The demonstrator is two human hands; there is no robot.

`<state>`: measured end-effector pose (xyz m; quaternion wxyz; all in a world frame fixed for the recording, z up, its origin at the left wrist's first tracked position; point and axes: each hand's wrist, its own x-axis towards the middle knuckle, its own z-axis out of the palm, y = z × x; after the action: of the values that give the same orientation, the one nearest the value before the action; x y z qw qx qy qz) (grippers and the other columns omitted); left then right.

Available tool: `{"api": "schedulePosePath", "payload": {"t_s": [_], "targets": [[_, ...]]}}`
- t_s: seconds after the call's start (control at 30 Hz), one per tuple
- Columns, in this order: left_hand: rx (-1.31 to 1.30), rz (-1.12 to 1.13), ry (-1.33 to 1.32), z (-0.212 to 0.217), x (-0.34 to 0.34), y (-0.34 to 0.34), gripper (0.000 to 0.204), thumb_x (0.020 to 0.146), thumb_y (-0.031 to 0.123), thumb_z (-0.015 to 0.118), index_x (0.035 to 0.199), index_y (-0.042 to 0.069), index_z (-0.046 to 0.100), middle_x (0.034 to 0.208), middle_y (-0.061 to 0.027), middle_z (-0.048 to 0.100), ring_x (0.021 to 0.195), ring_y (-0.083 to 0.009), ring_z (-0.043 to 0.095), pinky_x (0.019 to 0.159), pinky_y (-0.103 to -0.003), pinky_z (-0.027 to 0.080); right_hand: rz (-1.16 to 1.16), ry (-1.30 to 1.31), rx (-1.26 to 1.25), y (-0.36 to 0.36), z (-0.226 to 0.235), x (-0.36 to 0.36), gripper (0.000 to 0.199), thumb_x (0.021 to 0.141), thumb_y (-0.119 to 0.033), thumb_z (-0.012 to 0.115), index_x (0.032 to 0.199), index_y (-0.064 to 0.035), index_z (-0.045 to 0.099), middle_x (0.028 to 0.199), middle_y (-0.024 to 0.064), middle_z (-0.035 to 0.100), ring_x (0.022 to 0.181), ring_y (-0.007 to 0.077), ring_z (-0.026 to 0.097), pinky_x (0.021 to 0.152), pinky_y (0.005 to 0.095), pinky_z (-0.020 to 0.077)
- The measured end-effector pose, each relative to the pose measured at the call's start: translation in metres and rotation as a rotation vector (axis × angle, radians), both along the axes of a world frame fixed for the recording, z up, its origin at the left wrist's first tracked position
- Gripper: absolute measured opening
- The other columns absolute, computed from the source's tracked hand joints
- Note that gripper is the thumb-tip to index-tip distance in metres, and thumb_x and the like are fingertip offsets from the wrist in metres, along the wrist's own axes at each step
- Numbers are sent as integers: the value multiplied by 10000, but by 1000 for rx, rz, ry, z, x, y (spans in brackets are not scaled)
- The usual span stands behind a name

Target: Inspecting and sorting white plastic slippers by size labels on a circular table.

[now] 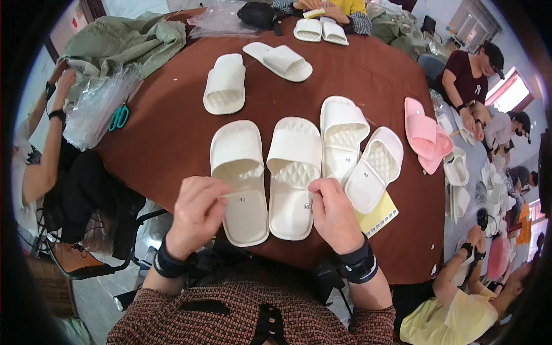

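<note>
Two white slippers lie side by side in front of me, toes away: a left one (pixel 246 215) and a right one (pixel 287 215), each with a small dark mark on its insole. My left hand (pixel 198 213) is over the left slipper's outer edge, fingers bent together and their tips smeared by motion. At the right slipper's outer edge, my right hand (pixel 334 215) has thumb and forefinger pinched. What either hand holds is too small to make out. Just right lie two more white slippers, one upright (pixel 342 141) and one tilted (pixel 376 172), beside a yellow sticker sheet (pixel 376 215).
Farther off on the brown tabletop (pixel 172 132) lie two single white slippers (pixel 225 86) (pixel 284 62). A pink pair (pixel 425 138) is near the right edge. Teal scissors (pixel 119 117) and clear plastic bags (pixel 95 109) lie left. Other people work around.
</note>
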<state>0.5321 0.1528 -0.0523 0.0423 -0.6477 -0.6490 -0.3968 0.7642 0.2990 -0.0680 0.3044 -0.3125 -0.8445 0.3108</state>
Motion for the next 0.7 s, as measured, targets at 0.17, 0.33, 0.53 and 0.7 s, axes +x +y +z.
{"api": "schedulePosePath", "payload": {"t_s": [0.17,0.33,0.53,0.7], "targets": [[-23,172,-148,-9,-23,-8,245,798,-58,644,1040,-19,647,972,-131,611,823,-247,608,696,-324,506,-16,-5,13,-1,-2,-1,144,907,3,550,1051,4,561,948,201,599,857,385,617,740,404,503],[-48,132,-191,-20,-39,-4,281,792,0,692,1069,14,646,1014,-126,611,854,-273,590,758,-368,502,4,-170,176,-12,8,-1,210,891,-26,581,1099,-10,559,950,196,594,897,389,599,783,437,498],[-13,107,-132,-29,-50,-2,277,760,16,700,1033,29,650,946,-129,623,886,-320,581,788,-401,448,90,-286,290,-27,54,-7,261,890,-76,618,1143,-37,566,1036,169,593,955,359,598,841,426,498],[21,115,-79,-33,-47,1,271,758,51,711,1024,41,660,955,-121,627,914,-323,586,810,-412,442,209,-345,457,-17,79,-23,305,883,-110,652,1168,-47,566,1065,147,593,965,318,604,855,402,492]]}}
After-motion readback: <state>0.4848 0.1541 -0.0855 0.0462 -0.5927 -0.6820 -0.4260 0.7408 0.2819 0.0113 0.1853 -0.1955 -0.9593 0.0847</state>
